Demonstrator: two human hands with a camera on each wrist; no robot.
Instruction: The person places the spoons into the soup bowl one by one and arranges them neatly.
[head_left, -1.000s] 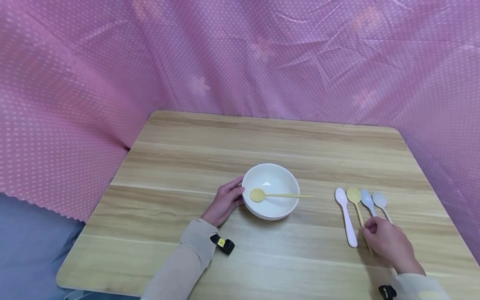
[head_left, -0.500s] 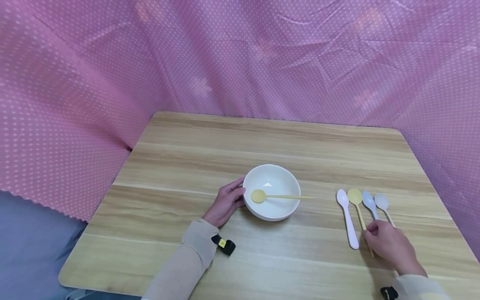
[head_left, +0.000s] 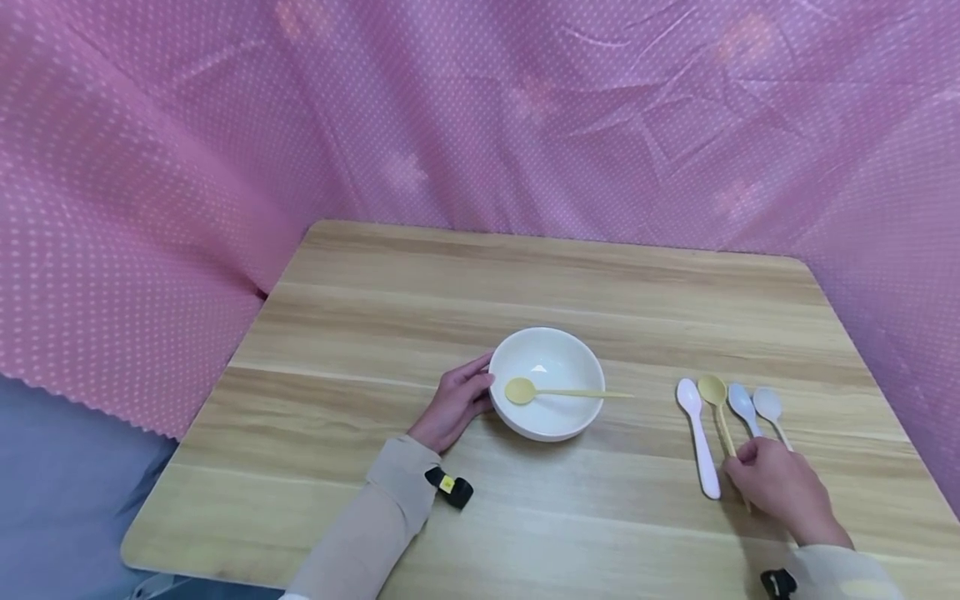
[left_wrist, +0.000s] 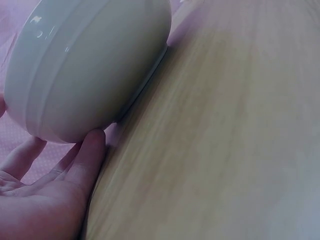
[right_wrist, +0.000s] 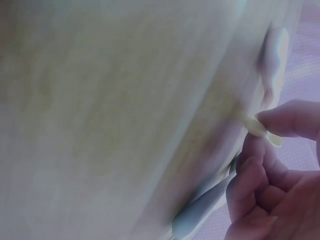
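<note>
My left hand holds the left side of a white bowl, with the fingertips against its outer wall in the left wrist view. A small yellow spoon lies across the bowl, its handle reaching past the right rim. On the right, my right hand pinches the handle of another yellow spoon between thumb and finger. That spoon's lower handle is partly hidden by the hand. Close by lie a pale pink spoon, a light blue spoon and a whitish spoon; the hand covers the last two handles' ends.
Everything rests on a wood-grain table with rounded corners. A pink dotted cloth hangs behind it and along the sides. Blue fabric shows beyond the left edge.
The yellow spoon in my right hand has tilted slightly and its bowl looks darker. The left hand stays on the white bowl; the whole view has shifted a little.
</note>
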